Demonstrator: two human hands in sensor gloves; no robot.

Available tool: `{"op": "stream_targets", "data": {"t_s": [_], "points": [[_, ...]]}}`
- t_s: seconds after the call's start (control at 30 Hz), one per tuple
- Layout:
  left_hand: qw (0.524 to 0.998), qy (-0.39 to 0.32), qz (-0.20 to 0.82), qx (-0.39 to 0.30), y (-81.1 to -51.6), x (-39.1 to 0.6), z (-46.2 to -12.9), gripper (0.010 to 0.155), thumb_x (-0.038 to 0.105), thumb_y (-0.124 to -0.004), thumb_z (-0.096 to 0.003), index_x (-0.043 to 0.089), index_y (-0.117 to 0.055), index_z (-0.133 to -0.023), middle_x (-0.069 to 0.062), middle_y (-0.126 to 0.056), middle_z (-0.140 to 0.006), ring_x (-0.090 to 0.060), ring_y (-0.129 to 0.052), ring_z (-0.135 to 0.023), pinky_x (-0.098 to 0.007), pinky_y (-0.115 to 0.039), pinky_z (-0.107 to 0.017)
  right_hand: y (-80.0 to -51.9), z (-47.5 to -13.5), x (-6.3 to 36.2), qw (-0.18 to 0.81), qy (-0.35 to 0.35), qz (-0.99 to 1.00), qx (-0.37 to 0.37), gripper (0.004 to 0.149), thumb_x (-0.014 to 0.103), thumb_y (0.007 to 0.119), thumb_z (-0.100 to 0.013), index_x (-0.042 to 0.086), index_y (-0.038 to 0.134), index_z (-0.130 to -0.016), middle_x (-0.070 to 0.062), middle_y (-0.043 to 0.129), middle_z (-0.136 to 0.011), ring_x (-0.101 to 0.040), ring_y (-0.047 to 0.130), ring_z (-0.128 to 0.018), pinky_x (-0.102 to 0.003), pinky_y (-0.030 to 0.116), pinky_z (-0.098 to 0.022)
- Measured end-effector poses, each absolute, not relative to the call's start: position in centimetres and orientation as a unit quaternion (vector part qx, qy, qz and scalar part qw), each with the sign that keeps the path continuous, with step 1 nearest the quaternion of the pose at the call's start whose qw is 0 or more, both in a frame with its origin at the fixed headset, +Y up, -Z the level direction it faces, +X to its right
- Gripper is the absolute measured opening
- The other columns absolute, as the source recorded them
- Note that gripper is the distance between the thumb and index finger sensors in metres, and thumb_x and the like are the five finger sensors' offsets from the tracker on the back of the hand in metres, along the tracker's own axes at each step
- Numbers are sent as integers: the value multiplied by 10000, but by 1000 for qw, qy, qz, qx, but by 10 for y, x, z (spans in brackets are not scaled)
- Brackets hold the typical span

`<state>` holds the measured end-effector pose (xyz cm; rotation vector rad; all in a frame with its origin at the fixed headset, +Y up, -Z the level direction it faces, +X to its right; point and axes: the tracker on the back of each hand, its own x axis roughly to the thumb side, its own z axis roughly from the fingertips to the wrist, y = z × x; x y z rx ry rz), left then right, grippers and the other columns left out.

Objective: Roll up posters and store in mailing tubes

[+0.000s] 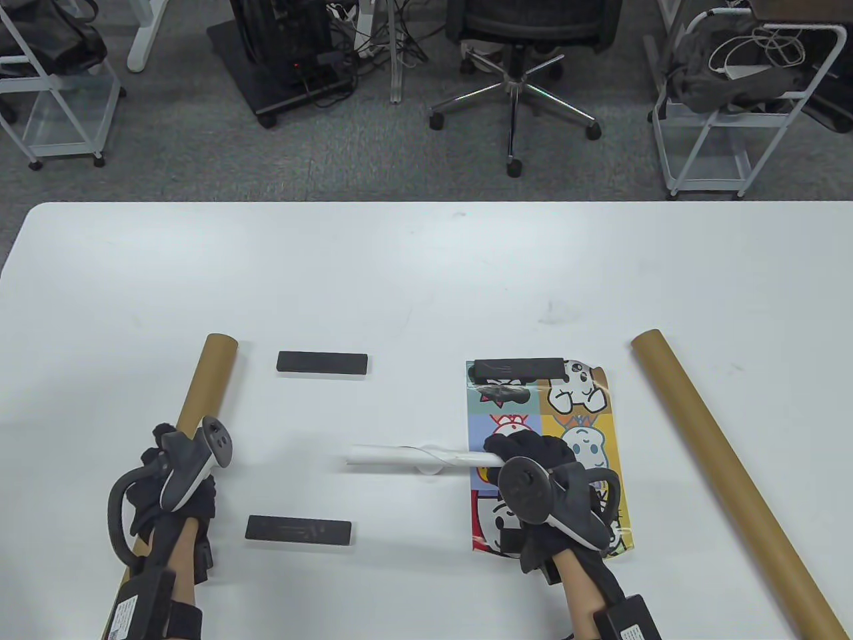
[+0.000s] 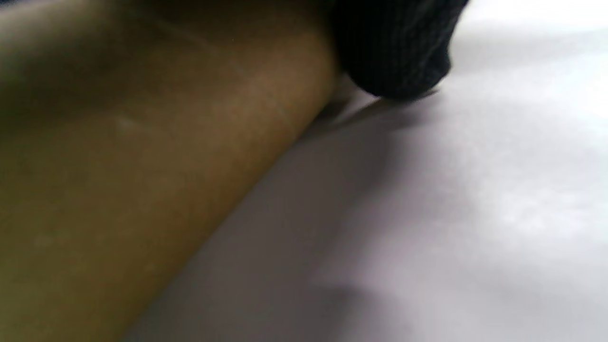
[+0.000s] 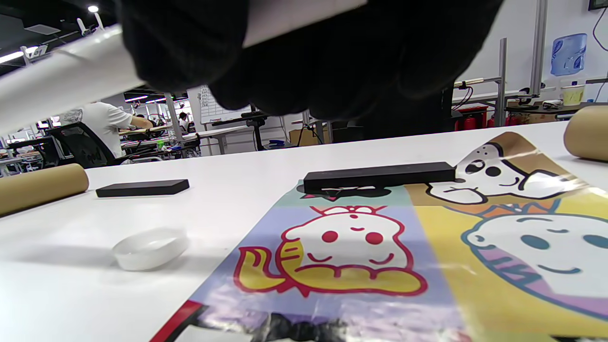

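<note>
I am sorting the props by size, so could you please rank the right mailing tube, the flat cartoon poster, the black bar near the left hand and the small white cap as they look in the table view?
1. Right mailing tube, by far the longest.
2. Flat cartoon poster, shorter but wider; the right hand covers part of it.
3. Black bar.
4. White cap, mostly hidden under the rolled white poster.

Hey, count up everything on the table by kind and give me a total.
Cardboard mailing tubes: 2
Black bar weights: 4
Rolled white poster: 1
Flat cartoon poster: 1
Clear plastic end cap: 1
Total: 9
</note>
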<state>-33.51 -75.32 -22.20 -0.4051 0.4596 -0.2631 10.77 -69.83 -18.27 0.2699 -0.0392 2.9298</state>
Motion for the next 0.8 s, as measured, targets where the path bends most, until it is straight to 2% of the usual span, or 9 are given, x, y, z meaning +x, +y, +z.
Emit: {"op": "stream_targets", "data": {"t_s": [0.1,0.47,0.8], "points": [[949,219,-134,-184,-748,-332,-222,942,412,-745,-492,44,-219,-1181,-198,-597,-1161,-378,-841,-956,-535,-771,-744,-698,-184,112,96,-12,992,82,501,347,770,-419,254,749,-911,-39,853,-889,-359,897,-753,-642,672,-664],[971,162,-144,-100,-726,-299,-224,913,380,-757,-496,103,-229,-1187,-170,-589,-1170,-382,-813,-973,-548,-731,-764,-698,-189,134,106,-16,993,41,497,344,776,-413,266,754,-904,-33,849,-902,-389,876,-784,-668,669,-657],[978,88,-185,-23,-710,-265,-217,907,360,-805,-462,223,-265,-1177,-61,-581,-1181,-333,-782,-1015,-535,-696,-800,-697,-190,150,110,-25,994,9,492,331,791,-400,275,766,-888,-31,852,-900,-391,868,-804,-672,670,-657]]}}
